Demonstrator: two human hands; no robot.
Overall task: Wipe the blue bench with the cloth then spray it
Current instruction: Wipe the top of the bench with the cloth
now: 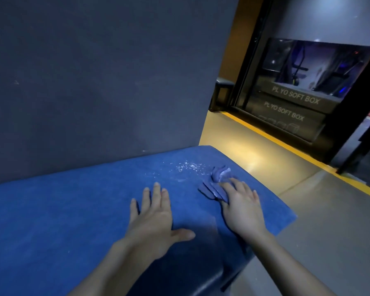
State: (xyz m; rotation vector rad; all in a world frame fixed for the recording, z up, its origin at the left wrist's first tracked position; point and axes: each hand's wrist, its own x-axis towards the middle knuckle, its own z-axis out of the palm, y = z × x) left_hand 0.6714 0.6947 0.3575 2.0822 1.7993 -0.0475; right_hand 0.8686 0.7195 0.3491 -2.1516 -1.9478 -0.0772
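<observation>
Head view, looking down as I watch from afar. Two stacked dark boxes (pixel 291 110) lettered "PL YO SOFT BOX" stand behind a black frame at upper right, well apart from the hands; a yellow strip (pixel 286 144) edges the grey floor (pixel 320 221) below them. Nothing lies between the hands and the cloth. A dark blue-grey wall panel (pixel 94 82) rises directly behind the blue tabletop (pixel 51 210), whose nap carries a scatter of white specks (pixel 188 166) near its far right corner. The room is dim, with a warm glare on the floor. My left hand (pixel 154 218) lies flat on the tabletop, palm down, fingers (pixel 157 193) spread and thumb out, holding nothing. My right hand (pixel 241 206) presses palm down on the near end of the crumpled purple-blue cloth (pixel 217 182), fingers extended and close together; the cloth sits just beside the specks, near the tabletop's right edge
</observation>
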